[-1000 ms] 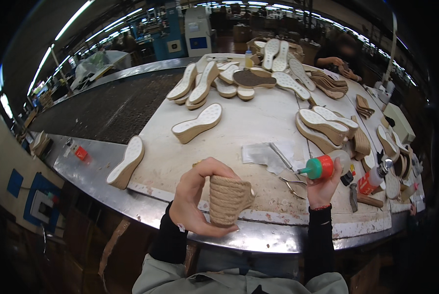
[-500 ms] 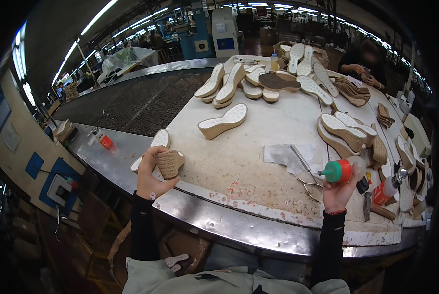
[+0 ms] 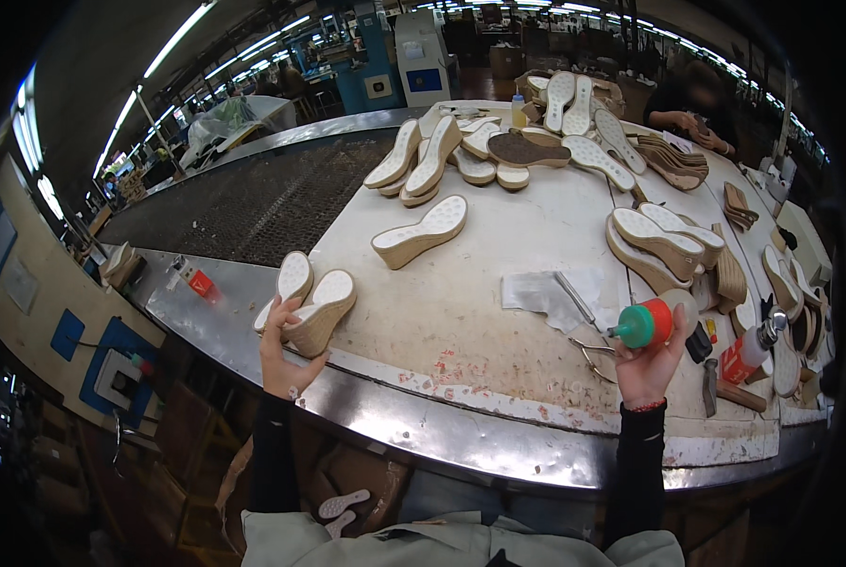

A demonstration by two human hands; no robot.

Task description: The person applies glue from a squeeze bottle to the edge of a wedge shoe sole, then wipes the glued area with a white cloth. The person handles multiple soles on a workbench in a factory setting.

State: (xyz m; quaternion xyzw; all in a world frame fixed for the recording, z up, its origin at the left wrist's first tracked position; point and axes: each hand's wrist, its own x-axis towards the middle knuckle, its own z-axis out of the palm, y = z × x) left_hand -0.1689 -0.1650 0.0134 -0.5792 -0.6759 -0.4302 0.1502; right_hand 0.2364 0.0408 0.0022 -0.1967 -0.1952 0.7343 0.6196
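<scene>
At the table's front left edge, my left hand (image 3: 286, 361) grips the heel end of a tan wedge sole (image 3: 327, 307), fingers on one side and thumb on the other. Its white dotted top faces up. A second wedge sole (image 3: 295, 273) lies close beside it, partly behind my fingers. On the right, my right hand (image 3: 652, 370) is wrapped round a squeeze bottle (image 3: 662, 319) with a green nozzle cap and red band. The bottle is tilted, its nozzle pointing left, above the table. A single wedge sole (image 3: 421, 233) rests farther back.
Many wedge soles (image 3: 432, 156) are piled at the back. Below the bottle lie pliers (image 3: 593, 357), a hammer (image 3: 737, 395) and a metal-topped bottle (image 3: 746, 354). A white sheet (image 3: 536, 293) carries a metal tool. A co-worker (image 3: 692, 118) sits at far right.
The wedge sole in my left hand has turned from showing its woven heel to standing with its white top up. My right hand still holds the bottle in nearly the same place.
</scene>
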